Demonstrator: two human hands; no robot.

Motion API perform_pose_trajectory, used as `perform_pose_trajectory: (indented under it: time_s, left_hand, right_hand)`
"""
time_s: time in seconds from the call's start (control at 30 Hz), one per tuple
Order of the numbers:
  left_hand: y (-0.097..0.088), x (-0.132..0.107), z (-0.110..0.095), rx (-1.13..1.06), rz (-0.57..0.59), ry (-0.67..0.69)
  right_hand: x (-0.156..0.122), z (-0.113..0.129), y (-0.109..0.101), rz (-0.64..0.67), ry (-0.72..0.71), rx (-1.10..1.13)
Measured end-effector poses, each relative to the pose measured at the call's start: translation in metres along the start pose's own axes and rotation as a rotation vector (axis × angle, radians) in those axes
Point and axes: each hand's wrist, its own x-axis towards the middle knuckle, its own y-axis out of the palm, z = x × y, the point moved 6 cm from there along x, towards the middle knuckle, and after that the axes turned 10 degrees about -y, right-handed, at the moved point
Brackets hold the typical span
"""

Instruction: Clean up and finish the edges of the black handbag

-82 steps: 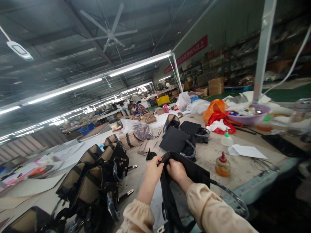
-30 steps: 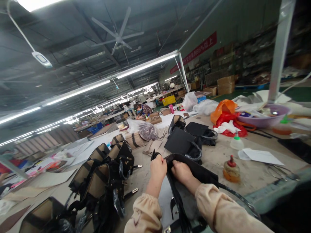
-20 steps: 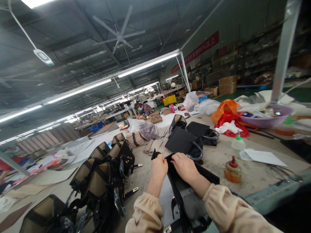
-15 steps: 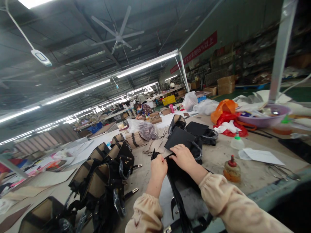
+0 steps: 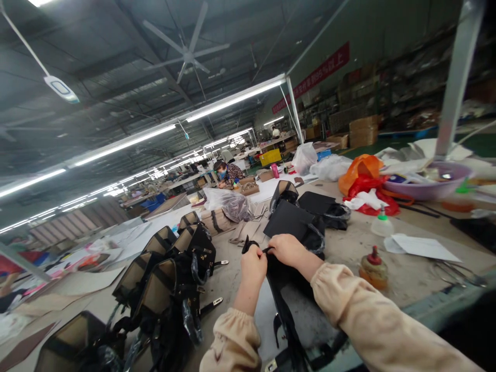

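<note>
Head view: a black handbag (image 5: 285, 279) is held at the near edge of the worktable (image 5: 341, 248), its upper edge gripped by both bare hands. By the left hand (image 5: 253, 266), the edge is pinched between thumb and curled fingers, with a short black end jutting out beyond them. Just beside it, the same edge is pinched by the right hand (image 5: 287, 250), its fingers bent over the top; the thumb's exact hold cannot be told. Both forearms are covered by beige sleeves (image 5: 232, 330). To the left, a cluster of black handbags with tan linings (image 5: 155, 294) is lined up, handles wrapped in clear plastic. Beyond the right hand, a bag with a flat black panel (image 5: 289, 225) is laid down. On the right, a red-capped bottle of amber liquid (image 5: 374, 268), a green-capped squeeze bottle (image 5: 382, 226) and a white sheet of paper (image 5: 424, 248) are placed near one another. Farther back, a red plastic bag (image 5: 391, 206) is set against a purple basin (image 5: 430, 190).
</note>
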Motion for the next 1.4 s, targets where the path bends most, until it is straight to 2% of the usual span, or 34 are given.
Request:
perform_pose_trajectory:
  time_s: [0.13, 0.23, 0.43, 0.8, 1.0, 1.17, 1.4]
  left_hand:
    - [0.0, 0.0, 0.008, -0.154, 0.036, -0.051]
    - [0.002, -0.001, 0.011, -0.166, 0.096, -0.071]
    - [0.0, -0.004, 0.006, -0.028, 0.103, -0.009]
    - [0.001, -0.001, 0.006, 0.06, 0.071, -0.069]
    - [0.001, -0.004, 0.004, 0.097, 0.057, -0.081]
    - [0.003, -0.008, 0.002, 0.13, 0.052, -0.056]
    - [0.002, -0.009, -0.004, 0.244, 0.083, -0.002]
  right_hand:
    - [0.0, 0.001, 0.0, 0.0, -0.025, -0.015]
    - [0.0, 0.0, 0.0, 0.001, -0.03, -0.02]
    - [-0.001, 0.0, 0.0, -0.005, -0.041, -0.019]
    - [-0.002, 0.0, -0.001, 0.001, -0.03, -0.003]
    - [-0.002, 0.0, -0.004, 0.014, -0.07, 0.002]
    - [0.002, 0.004, -0.002, 0.043, -0.132, 0.01]
    - [0.006, 0.009, 0.004, 0.04, -0.127, -0.019]
